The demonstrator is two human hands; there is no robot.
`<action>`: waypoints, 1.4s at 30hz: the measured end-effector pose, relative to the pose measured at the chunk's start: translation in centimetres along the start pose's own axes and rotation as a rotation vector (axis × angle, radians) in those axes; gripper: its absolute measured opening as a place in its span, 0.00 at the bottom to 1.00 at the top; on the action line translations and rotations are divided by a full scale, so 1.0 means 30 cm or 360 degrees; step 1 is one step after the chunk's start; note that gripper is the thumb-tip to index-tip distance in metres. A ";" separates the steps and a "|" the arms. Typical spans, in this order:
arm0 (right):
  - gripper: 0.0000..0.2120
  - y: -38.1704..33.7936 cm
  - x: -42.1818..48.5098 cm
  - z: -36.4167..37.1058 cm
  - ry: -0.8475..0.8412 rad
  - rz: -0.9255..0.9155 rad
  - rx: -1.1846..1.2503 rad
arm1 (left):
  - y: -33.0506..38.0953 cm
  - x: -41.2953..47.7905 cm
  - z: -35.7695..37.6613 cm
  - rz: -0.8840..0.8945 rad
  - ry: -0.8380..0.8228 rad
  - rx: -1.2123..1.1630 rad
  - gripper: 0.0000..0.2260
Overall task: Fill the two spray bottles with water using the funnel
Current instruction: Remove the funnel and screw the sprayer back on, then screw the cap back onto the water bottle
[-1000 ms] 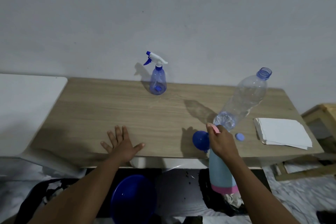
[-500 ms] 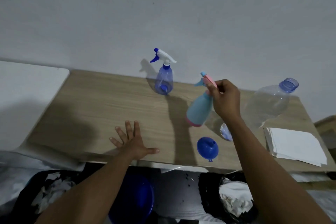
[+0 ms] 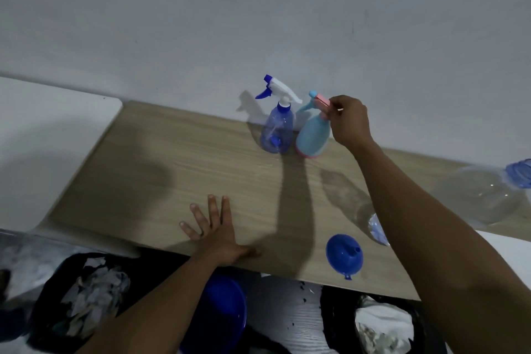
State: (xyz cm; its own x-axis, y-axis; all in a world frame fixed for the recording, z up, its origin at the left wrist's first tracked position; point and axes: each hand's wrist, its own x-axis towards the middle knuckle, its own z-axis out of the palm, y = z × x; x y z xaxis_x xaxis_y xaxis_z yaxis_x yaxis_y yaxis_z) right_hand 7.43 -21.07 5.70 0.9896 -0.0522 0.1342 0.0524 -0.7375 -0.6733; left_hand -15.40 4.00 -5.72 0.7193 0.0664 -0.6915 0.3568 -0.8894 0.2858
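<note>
At the counter's back: right hand grip pinching light, tippy pale-blue spray bottle by its stiff head; left hand flat, empty.

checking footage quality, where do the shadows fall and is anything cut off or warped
Head view: right arm's shadow runs down the table from the light blue spray bottle; the blue spray bottle shadows the wall; clear water bottle is cropped at the right edge; table edges bow from the wide-angle lens.

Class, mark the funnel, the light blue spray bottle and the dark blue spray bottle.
funnel (image 3: 344, 255), head view, on its bowl.
light blue spray bottle (image 3: 311, 135), head view, on its body.
dark blue spray bottle (image 3: 277, 132), head view, on its clear body.
</note>
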 end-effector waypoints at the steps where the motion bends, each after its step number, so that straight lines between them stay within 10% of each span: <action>1: 0.07 -0.004 0.010 0.006 -0.0010 -0.0005 -0.0007 | 0.000 0.000 -0.001 -0.0003 0.0001 -0.0003 0.70; 13: 0.27 0.035 -0.101 -0.008 0.0174 0.0004 0.0052 | -0.006 0.010 0.005 -0.0022 0.0031 -0.0005 0.70; 24: 0.11 0.309 -0.885 -0.075 0.0165 0.0139 0.0132 | -0.009 -0.005 0.024 0.0009 0.0143 -0.0003 0.70; 32: 0.16 0.570 -1.040 -0.229 0.0237 0.0652 0.0025 | 0.103 -0.063 0.198 0.0258 0.0458 0.0212 0.42; 42: 0.14 0.751 -0.924 -0.324 -0.0341 0.0466 -0.0341 | 0.367 -0.133 0.205 0.0392 0.0605 -0.0311 0.27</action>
State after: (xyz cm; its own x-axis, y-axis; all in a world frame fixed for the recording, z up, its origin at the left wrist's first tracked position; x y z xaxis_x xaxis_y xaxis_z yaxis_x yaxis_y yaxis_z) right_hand -20.13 -42.77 -6.12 0.9652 -0.1561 -0.2097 -0.2420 -0.8369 -0.4909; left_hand -18.01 -8.83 -3.88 0.9500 0.0572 -0.3071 0.2274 -0.8004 0.5546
